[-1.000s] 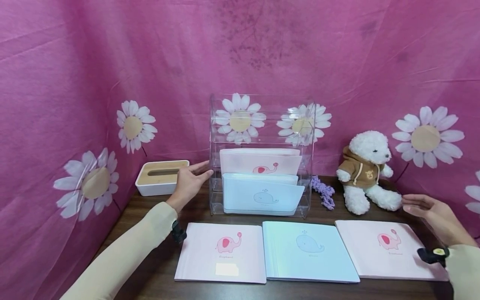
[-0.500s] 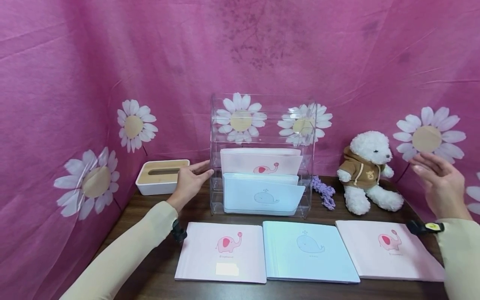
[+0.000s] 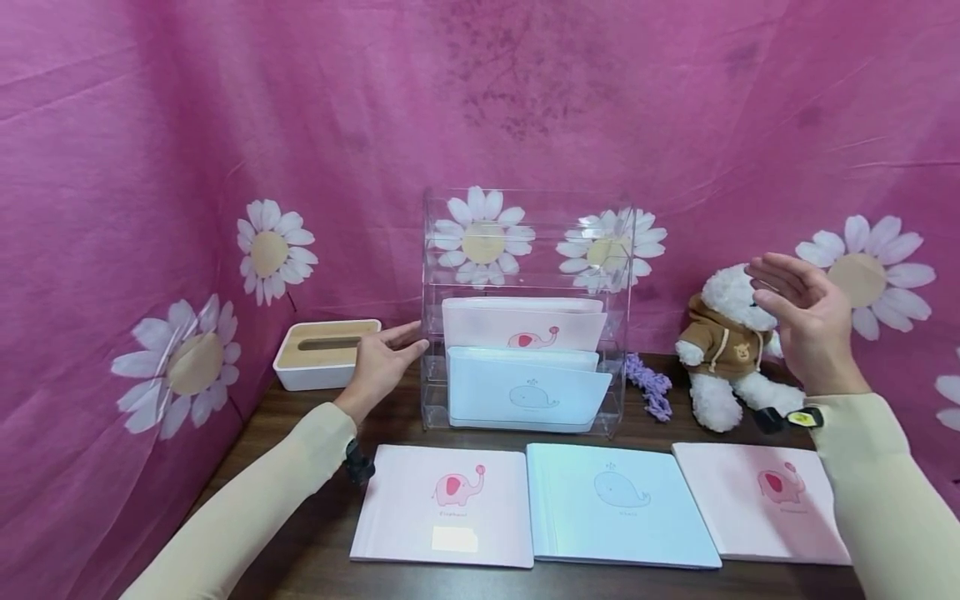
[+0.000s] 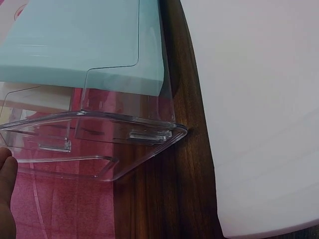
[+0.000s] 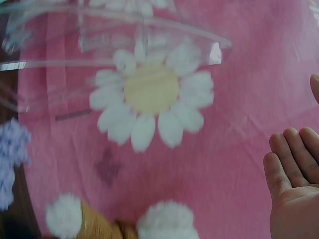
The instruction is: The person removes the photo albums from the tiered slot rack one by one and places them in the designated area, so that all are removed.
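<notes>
A clear acrylic rack (image 3: 525, 283) stands upright near the back of the table. In its lower tiers sit a pink elephant booklet (image 3: 480, 321) and, in front, a blue whale booklet (image 3: 480, 392). My left hand (image 3: 378, 362) touches the rack's left side with fingers extended. The left wrist view shows the rack's side panel (image 4: 89, 144) with a bit of the hand at the edge. Raised in the air, my right hand (image 3: 813, 325) holds nothing; its fingers are extended, and it partly covers the white teddy bear (image 3: 720, 300) in the head view.
Along the front lie a left pink booklet (image 3: 397, 508), a middle blue booklet (image 3: 577, 525) and a right pink booklet (image 3: 727, 492), partly behind the right sleeve. A tissue box (image 3: 318, 379) stands left of the rack. Purple yarn-like flowers (image 3: 651, 387) lie by its right side.
My right hand has risen from beside the teddy bear's foot, then moved left to in front of the bear's head. The left hand stays at the rack's side.
</notes>
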Demonstrator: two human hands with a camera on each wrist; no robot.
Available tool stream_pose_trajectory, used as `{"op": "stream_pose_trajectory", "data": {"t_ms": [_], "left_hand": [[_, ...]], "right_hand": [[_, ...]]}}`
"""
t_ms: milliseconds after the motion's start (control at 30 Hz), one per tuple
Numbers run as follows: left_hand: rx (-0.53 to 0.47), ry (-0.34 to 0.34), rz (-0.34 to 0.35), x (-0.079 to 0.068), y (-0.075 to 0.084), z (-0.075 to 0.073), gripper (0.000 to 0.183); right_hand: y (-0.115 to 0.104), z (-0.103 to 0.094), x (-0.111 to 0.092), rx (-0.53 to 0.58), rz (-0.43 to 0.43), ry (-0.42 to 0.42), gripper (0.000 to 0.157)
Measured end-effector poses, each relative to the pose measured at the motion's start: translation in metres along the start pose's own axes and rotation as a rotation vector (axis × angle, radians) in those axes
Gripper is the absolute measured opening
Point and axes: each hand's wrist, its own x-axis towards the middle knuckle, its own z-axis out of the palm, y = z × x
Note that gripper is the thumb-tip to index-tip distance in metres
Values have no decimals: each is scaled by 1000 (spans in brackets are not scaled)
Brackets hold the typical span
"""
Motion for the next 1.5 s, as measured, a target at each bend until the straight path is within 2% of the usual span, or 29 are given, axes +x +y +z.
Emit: {"op": "stream_pose_trajectory", "data": {"t_ms": [133, 400, 767, 867, 1033, 1300, 1500], "left_hand": [[4, 3, -10, 0, 0, 1, 43], [12, 11, -17, -1, 1, 1, 41], [9, 5, -12, -1, 1, 0, 41], [12, 6, -6, -1, 0, 0, 41], [-1, 8, 9, 0, 0, 0, 41], [-6, 14, 15, 0, 0, 1, 42], [-13, 2, 3, 0, 0, 0, 42]], "right_hand": [[8, 21, 5, -112, 10, -37, 49], [26, 62, 18, -303, 96, -95, 51], [57, 102, 31, -507, 208, -232, 56], [65, 109, 32, -554, 232, -265, 58], [77, 117, 32, -570, 250, -318, 58], [97, 122, 31, -633, 290, -392, 59], [106, 123, 26, -711, 345, -405, 64]]}}
